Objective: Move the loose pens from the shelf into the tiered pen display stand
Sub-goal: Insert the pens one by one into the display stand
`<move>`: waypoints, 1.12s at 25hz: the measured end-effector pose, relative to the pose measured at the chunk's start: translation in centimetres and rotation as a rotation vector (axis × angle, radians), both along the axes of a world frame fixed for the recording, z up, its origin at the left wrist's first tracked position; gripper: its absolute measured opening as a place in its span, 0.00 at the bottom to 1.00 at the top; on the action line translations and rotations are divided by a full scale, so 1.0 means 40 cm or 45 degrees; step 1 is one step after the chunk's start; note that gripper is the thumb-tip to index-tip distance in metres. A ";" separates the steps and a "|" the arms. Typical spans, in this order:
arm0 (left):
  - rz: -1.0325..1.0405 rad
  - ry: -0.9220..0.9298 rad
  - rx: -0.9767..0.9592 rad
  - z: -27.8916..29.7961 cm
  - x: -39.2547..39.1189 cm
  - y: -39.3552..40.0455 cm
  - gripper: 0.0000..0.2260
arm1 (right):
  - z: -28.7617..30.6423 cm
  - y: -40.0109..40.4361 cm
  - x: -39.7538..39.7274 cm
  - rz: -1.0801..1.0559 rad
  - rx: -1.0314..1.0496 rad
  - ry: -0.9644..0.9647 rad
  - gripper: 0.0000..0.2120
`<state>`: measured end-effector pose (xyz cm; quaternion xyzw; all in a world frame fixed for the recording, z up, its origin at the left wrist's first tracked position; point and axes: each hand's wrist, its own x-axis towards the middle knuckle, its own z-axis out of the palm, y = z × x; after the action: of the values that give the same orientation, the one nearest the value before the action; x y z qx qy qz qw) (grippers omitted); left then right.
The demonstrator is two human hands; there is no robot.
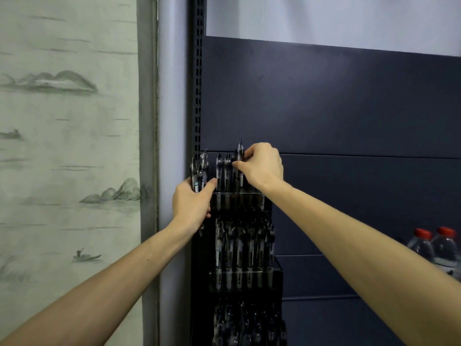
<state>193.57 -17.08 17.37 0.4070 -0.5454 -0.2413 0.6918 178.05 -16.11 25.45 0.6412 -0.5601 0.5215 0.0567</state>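
Light, stiff, kinda slick pen (239, 158) pinched mid-barrel in right hand (264, 166), spare pens (198, 174) bunched in left fist (190, 203).

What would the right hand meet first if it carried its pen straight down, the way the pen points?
Probably the top tier of the display stand: the right hand pinches a pen upright just above it, beside pens already standing there. Depth is unclear.

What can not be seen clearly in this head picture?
- Left hand: how many pens in its bunch is unclear; dark and overlapping.
- Right hand: the pen it pinches has its lower end lost among the top tier's pens.
- Display stand: the lowest tier is cut by the bottom edge.
- Water bottles: cut by the right edge and the forearm.
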 end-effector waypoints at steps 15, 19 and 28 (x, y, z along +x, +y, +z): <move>0.002 0.015 0.020 -0.017 0.014 -0.008 0.09 | 0.022 0.010 0.006 0.065 -0.069 -0.237 0.09; -0.003 0.020 0.035 -0.030 0.018 -0.013 0.09 | 0.014 0.004 0.000 0.057 -0.056 -0.185 0.09; -0.002 0.009 0.025 -0.022 -0.003 -0.010 0.09 | -0.010 -0.016 0.006 0.034 0.147 0.086 0.12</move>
<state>193.46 -17.47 16.48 0.4125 -0.5410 -0.2485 0.6895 178.27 -16.74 25.06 0.6679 -0.5786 0.4671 0.0313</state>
